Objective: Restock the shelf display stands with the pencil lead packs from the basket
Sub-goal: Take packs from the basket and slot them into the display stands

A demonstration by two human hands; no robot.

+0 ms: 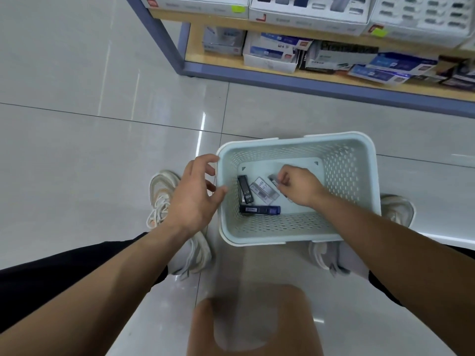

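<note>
A bare knee (pixel 252 319) is seen at the bottom edge, and white shoes (pixel 162 194) are planted on the tiled floor (pixel 77 137) at either side of a pale blue perforated basket (pixel 344 163). The left hand (pixel 192 196) is held at the basket's left rim, fingers spread and loosely bent, nothing gripped; contact with the rim cannot be told. The right hand (pixel 300 186) is lowered inside the basket, and a greyish lead pack (pixel 274 179) is pinched in its fingertips. On the basket floor a black pack (pixel 245 190), a clear pack (pixel 264 191) and a blue pack (pixel 259 209) are seen lying. Beyond, stationery boxes (pixel 270 52) are stacked on the shelf (pixel 334 91)
</note>
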